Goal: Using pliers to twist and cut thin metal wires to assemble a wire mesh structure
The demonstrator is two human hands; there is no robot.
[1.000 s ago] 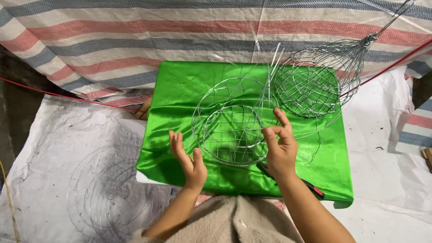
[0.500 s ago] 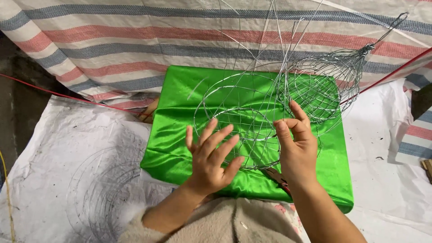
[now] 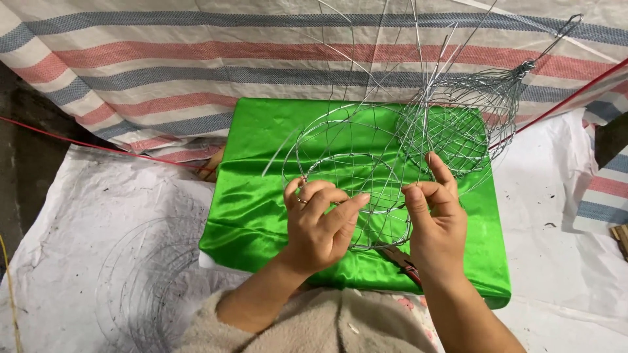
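Head view: the left hand [image 3: 320, 222] and right hand [image 3: 435, 209] both have fingers clamped on the half-woven wire basket [image 3: 353, 176], which sits mid green cloth [image 3: 261, 202]; a finished wire basket [image 3: 458, 117] lies near the far edge, white sheeting [image 3: 98, 222] open on the left

You're in a makeshift craft workspace: striped tarpaulin [image 3: 163, 59] hung as backdrop, white plastic sheeting [image 3: 85, 216] underfoot (wire rings [image 3: 140, 287] lie on it), a green cloth [image 3: 261, 196] spread out as work surface.
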